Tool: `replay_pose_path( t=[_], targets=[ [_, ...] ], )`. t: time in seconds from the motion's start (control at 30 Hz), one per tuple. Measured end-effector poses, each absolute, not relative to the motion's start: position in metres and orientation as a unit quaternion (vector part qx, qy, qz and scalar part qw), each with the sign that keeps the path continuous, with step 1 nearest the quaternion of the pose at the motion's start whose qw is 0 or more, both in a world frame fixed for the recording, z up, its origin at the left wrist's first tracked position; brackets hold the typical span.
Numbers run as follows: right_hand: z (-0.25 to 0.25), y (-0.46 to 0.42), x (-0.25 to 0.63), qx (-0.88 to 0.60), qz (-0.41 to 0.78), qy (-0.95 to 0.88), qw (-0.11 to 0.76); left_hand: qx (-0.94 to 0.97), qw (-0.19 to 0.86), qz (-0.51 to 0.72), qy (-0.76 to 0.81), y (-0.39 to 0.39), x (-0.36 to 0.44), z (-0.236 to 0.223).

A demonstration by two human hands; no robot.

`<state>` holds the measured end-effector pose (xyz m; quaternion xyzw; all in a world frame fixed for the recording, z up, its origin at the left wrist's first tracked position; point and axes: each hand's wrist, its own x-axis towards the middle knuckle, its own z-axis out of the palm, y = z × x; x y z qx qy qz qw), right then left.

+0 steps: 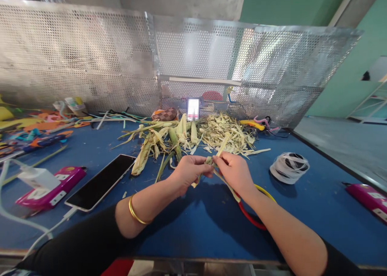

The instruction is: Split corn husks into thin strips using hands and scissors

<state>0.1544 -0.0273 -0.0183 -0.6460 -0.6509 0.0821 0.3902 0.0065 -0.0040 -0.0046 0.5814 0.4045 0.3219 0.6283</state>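
Note:
My left hand (190,170) pinches a small bundle of pale green corn husk strips (223,143) in front of me, above the blue table. Close against it, my right hand (231,169) grips the same strips between thumb and fingers. One strip end points up past my right fingers, and another hangs down below that hand. Beyond my hands lie whole corn husks (142,157) on the left and a heap of shredded husk (229,128) on the right. Under my right wrist is a red and yellow ring (252,219), partly hidden by the forearm.
A phone (101,182) on a cable and a magenta power strip (51,187) with a white charger lie at left. To the right are a spool of white ribbon (289,168) and another magenta strip (367,201). A perforated metal screen (196,58) borders the table's back.

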Motion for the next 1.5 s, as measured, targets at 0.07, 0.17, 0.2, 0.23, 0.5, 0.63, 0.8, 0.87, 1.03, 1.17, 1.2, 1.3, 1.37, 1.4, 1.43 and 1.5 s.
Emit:
replay_pose_path(
  t=[0.07,0.17,0.2,0.23,0.5,0.63,0.8,0.87,1.03,1.17,1.2,1.3,1.37,1.4,1.43,1.5],
  targets=[
    [-0.017,-0.026,0.156,-0.65,0.131,-0.643,0.384,0.596,0.614,0.31,0.415,-0.003,0.006,-0.003],
    [-0.015,-0.025,0.159,-0.647,0.209,-0.636,0.365,0.578,0.613,0.318,0.435,0.0,0.004,-0.001],
    [-0.014,-0.025,0.16,-0.641,0.241,-0.63,0.366,0.561,0.618,0.329,0.441,0.002,0.004,0.0],
    [-0.012,-0.026,0.162,-0.63,0.277,-0.623,0.372,0.542,0.624,0.341,0.448,0.003,0.003,0.0],
    [0.014,-0.035,0.179,-0.44,0.559,-0.551,0.437,0.493,0.672,0.346,0.431,0.014,-0.002,-0.002],
    [0.013,-0.034,0.179,-0.402,0.566,-0.543,0.472,0.501,0.671,0.344,0.425,0.013,-0.003,-0.003],
    [0.003,-0.031,0.174,-0.441,0.347,-0.606,0.564,0.522,0.652,0.34,0.432,0.01,0.0,-0.002],
    [0.0,-0.03,0.173,-0.43,0.281,-0.605,0.608,0.54,0.638,0.336,0.433,0.009,0.001,-0.002],
    [0.004,-0.033,0.169,-0.458,0.24,-0.612,0.599,0.554,0.62,0.34,0.439,0.006,0.003,-0.001],
    [0.003,-0.035,0.168,-0.541,0.209,-0.686,0.439,0.544,0.61,0.352,0.456,0.005,0.004,0.001],
    [0.002,-0.034,0.169,-0.553,0.203,-0.698,0.407,0.545,0.608,0.351,0.458,0.005,0.004,0.002],
    [-0.004,-0.032,0.17,-0.585,0.189,-0.708,0.348,0.554,0.6,0.347,0.461,0.003,0.005,0.003],
    [-0.006,-0.03,0.17,-0.598,0.177,-0.709,0.329,0.561,0.593,0.348,0.462,0.002,0.006,0.002],
    [-0.007,-0.03,0.17,-0.601,0.172,-0.71,0.324,0.565,0.589,0.35,0.459,0.002,0.006,0.001],
    [-0.007,-0.03,0.17,-0.604,0.166,-0.711,0.319,0.569,0.586,0.353,0.455,0.002,0.007,0.0],
    [-0.008,-0.03,0.168,-0.609,0.156,-0.71,0.318,0.582,0.581,0.358,0.442,0.002,0.008,-0.004]
  ],
)
